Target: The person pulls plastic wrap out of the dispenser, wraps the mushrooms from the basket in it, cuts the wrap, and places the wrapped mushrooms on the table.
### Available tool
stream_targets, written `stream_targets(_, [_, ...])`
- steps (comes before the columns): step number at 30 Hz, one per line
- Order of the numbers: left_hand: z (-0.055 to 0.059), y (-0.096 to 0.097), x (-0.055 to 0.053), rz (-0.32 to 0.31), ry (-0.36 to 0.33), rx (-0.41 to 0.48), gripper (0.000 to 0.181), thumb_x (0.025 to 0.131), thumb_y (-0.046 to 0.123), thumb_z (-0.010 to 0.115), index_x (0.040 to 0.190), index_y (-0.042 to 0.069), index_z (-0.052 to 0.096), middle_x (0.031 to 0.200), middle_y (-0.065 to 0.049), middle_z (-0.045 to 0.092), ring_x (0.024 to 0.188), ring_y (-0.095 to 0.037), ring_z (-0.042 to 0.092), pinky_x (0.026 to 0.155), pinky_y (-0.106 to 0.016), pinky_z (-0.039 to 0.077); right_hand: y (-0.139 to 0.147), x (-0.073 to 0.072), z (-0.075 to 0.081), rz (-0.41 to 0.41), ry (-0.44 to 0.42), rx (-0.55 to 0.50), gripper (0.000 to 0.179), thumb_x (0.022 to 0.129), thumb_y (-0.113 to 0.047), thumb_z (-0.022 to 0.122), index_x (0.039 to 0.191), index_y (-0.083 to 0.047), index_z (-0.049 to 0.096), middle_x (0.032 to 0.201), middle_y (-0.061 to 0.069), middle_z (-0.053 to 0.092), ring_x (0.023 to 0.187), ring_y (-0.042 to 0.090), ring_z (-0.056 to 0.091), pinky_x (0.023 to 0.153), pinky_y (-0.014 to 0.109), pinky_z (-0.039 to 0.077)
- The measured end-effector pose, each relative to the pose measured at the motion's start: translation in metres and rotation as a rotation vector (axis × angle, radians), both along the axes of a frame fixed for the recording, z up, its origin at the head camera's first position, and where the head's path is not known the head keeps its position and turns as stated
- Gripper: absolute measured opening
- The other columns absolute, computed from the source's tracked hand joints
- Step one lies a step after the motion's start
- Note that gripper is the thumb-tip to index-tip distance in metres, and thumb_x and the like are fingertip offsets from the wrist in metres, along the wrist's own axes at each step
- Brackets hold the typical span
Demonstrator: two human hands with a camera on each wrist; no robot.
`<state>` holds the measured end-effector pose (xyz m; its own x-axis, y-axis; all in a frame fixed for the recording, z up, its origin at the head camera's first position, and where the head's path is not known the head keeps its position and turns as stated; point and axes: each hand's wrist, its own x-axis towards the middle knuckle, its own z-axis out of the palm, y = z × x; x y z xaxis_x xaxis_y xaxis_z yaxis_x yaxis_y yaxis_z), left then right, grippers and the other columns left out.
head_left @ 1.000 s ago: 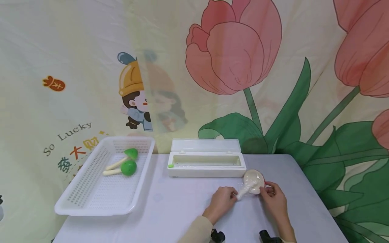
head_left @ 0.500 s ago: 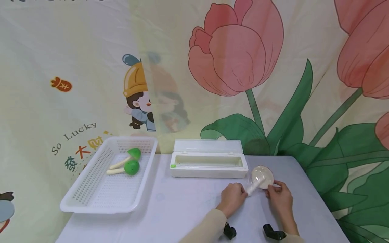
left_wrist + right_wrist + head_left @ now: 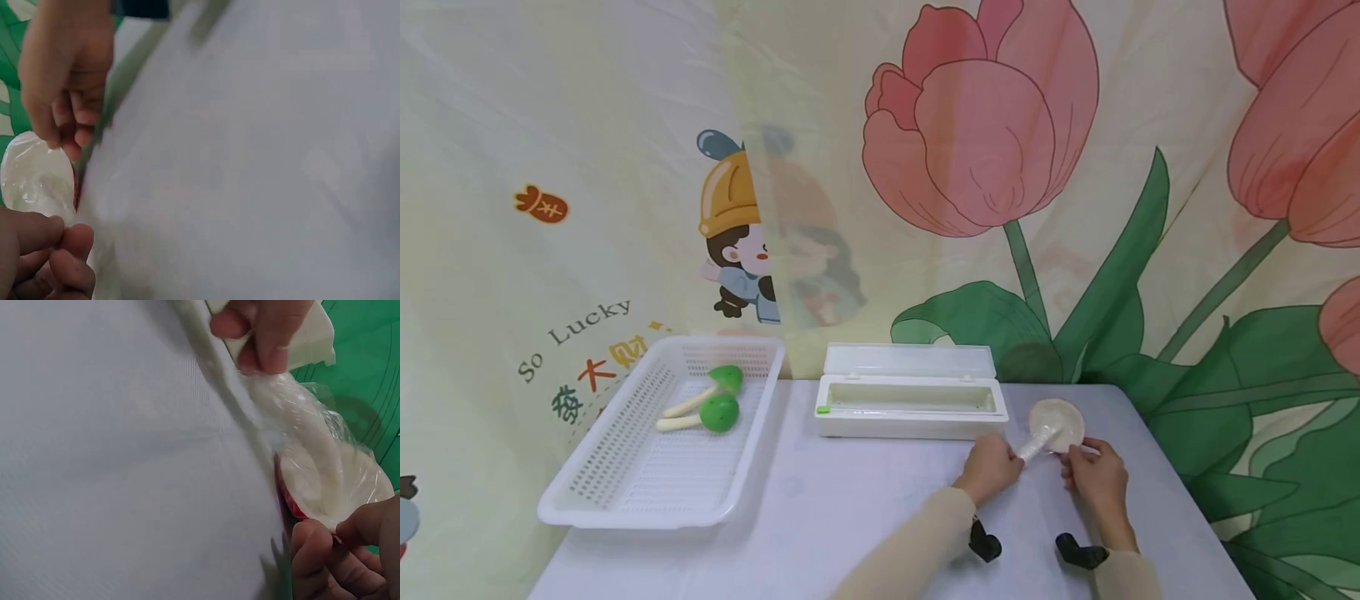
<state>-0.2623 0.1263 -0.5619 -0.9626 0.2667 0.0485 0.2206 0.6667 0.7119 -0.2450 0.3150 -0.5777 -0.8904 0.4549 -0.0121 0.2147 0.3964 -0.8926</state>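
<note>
A round cream disc with a red edge sits in clear plastic over the right side of the table. A white handle-like part runs from it under crinkled wrap. My left hand pinches the end of that part between thumb and fingers. At the disc's near rim, my right hand pinches the edge with thumb and forefinger. In the right wrist view the disc shows its red underside beside my right fingers. The left wrist view has my left hand low and the right hand above it.
A long white box with its clear lid raised stands at the table's back. To the left, a white perforated basket holds two green-headed sticks with cream handles. A printed curtain hangs behind.
Both hands and the wrapped disc have moved right and a little farther back. The left hand keeps its pinch on the handle end. Box and basket stay in place.
</note>
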Motion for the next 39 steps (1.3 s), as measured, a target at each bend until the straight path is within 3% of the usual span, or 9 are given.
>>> stream_targets(3, [0.002,0.008,-0.002,0.019,-0.073,0.083,0.024,0.092,0.015,0.072,0.069,0.006,0.073,0.048,0.005,0.051,0.039,-0.004,0.043,0.037,-0.020,0.036,0.004,-0.004,-0.001,-0.017,-0.005,-0.026,0.042,0.100,-0.013,0.053,0.134,0.011,0.049,0.078,0.010,0.075,0.052,0.012,0.066,0.049,0.027,0.056])
stream_targets(7, [0.008,0.013,-0.003,0.013,-0.142,0.092,0.013,0.092,0.014,0.071,0.093,0.003,0.076,0.063,0.001,0.062,0.043,-0.007,0.051,0.041,-0.022,0.042,0.007,-0.008,-0.002,-0.042,-0.013,-0.043,0.041,0.099,-0.014,0.053,0.132,0.010,0.051,0.078,0.010,0.075,0.053,0.012,0.067,0.049,0.027,0.056])
stream_targets(10, [0.012,0.015,-0.002,-0.008,-0.180,0.096,0.025,0.093,0.014,0.070,0.114,0.001,0.072,0.072,0.000,0.064,0.048,-0.009,0.055,0.045,-0.022,0.044,0.008,-0.010,-0.004,-0.053,-0.020,-0.051,0.040,0.100,-0.016,0.053,0.132,0.009,0.051,0.081,0.010,0.075,0.054,0.011,0.068,0.050,0.027,0.057])
stream_targets(19, [0.011,0.003,-0.005,-0.105,-0.180,0.102,0.045,0.091,0.011,0.068,0.133,-0.004,0.061,0.070,-0.003,0.062,0.049,-0.010,0.052,0.049,-0.022,0.044,0.001,-0.009,0.002,-0.024,-0.004,-0.039,0.036,0.099,-0.012,0.053,0.129,0.007,0.054,0.089,0.020,0.075,0.057,0.014,0.068,0.051,0.029,0.057])
stream_targets(23, [0.012,-0.007,-0.005,-0.173,-0.138,0.062,0.046,0.091,0.012,0.069,0.133,-0.005,0.062,0.086,-0.008,0.072,0.062,-0.008,0.060,0.061,-0.020,0.050,0.000,-0.006,0.007,0.012,0.009,0.023,0.034,0.102,-0.014,0.052,0.129,0.005,0.056,0.097,0.024,0.075,0.060,0.013,0.068,0.052,0.028,0.056])
stream_targets(26, [0.018,-0.020,-0.003,-0.245,-0.106,0.018,0.040,0.093,0.015,0.070,0.129,-0.001,0.065,0.099,-0.008,0.075,0.077,-0.007,0.065,0.071,-0.020,0.053,-0.001,-0.004,0.013,0.060,0.028,0.098,0.033,0.102,-0.015,0.052,0.129,0.003,0.059,0.104,0.024,0.074,0.065,0.010,0.068,0.054,0.026,0.055])
stream_targets(29, [0.027,-0.038,-0.001,-0.312,-0.075,-0.030,0.034,0.095,0.016,0.070,0.127,0.003,0.068,0.099,-0.004,0.074,0.079,-0.004,0.063,0.072,-0.019,0.052,-0.006,-0.004,0.022,0.138,0.087,0.179,0.031,0.103,-0.016,0.055,0.127,0.001,0.062,0.108,0.023,0.074,0.072,0.004,0.065,0.058,0.023,0.054])
stream_targets(34, [0.048,-0.073,0.001,-0.396,-0.023,-0.082,0.031,0.097,0.014,0.068,0.126,0.005,0.069,0.100,-0.003,0.073,0.075,-0.002,0.058,0.068,-0.017,0.049,-0.028,-0.006,0.040,0.278,0.210,0.336,0.025,0.101,-0.013,0.063,0.123,0.000,0.067,0.108,0.018,0.073,0.093,0.020,0.068,0.069,0.020,0.052])
stream_targets(39, [0.067,-0.108,-0.003,-0.414,0.021,-0.104,0.028,0.099,0.017,0.067,0.126,0.009,0.070,0.106,-0.002,0.073,0.082,-0.003,0.060,0.072,-0.018,0.051,-0.049,-0.016,0.054,0.434,0.292,0.457,0.025,0.096,-0.009,0.071,0.120,-0.001,0.070,0.109,0.015,0.074,0.101,0.031,0.067,0.074,0.032,0.056])
